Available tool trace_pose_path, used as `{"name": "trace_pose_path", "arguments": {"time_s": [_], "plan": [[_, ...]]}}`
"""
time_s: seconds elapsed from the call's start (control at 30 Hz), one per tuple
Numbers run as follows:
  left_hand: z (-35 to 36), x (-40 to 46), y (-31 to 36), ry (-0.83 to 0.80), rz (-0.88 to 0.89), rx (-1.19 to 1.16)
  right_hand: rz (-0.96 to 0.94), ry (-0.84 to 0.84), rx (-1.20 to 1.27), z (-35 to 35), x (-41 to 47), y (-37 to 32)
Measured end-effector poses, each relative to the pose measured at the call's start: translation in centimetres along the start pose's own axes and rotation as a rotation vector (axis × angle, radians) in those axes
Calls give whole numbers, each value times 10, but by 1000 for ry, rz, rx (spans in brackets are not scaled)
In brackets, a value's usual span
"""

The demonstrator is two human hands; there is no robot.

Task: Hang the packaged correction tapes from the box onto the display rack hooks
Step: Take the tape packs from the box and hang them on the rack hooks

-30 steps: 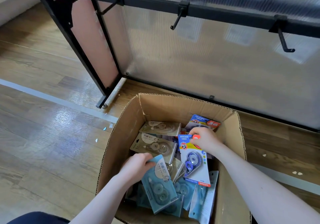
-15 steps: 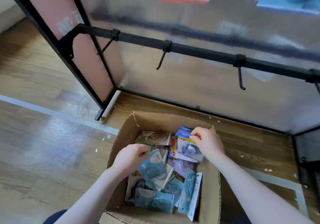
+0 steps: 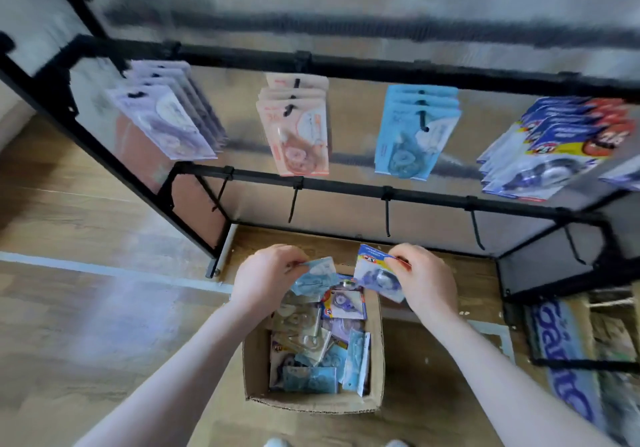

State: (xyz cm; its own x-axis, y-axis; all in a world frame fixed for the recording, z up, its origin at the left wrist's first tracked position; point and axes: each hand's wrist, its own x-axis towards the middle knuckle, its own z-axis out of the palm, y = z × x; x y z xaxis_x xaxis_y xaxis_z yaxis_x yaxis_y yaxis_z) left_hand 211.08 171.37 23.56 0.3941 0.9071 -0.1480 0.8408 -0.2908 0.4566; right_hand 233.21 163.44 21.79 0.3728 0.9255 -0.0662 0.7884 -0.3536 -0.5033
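Box (image 3: pixel 313 401) on floor (image 3: pixel 104 325), in front of rack (image 3: pixel 346 65). Loose packs (image 3: pixel 311 342) inside box. Left hand (image 3: pixel 266 278) and right hand (image 3: pixel 427 282) above box's far edge, one pack each. Four bunches of packs hang side by side on upper rail; lower rail's hooks (image 3: pixel 387 216) behind box.

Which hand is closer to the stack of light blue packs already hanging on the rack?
The right hand, though only slightly. It holds a dark blue pack just below and right of the hanging light blue packs. The left hand, gripping a light blue pack, sits further left, under the pink packs.

Glossy wooden floor (image 3: pixel 86 325), daylight sheen
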Motion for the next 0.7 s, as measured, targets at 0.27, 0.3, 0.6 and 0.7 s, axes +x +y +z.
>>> {"name": "trace_pose_path", "arguments": {"time_s": [0.27, 0.3, 0.6, 0.7], "plan": [[-87, -5, 93, 44, 162, -42, -18, 116, -11, -114, -24, -13], [-93, -3, 104, 53, 171, -47, -21, 140, -19, -126, -25, -11], [-109, 10, 183, 118, 312, -38, 1, 296, -39, -198, -26, 36], [-99, 16, 213, 135, 316, -32, 24, 352, -12, -216, -21, 67]]}}
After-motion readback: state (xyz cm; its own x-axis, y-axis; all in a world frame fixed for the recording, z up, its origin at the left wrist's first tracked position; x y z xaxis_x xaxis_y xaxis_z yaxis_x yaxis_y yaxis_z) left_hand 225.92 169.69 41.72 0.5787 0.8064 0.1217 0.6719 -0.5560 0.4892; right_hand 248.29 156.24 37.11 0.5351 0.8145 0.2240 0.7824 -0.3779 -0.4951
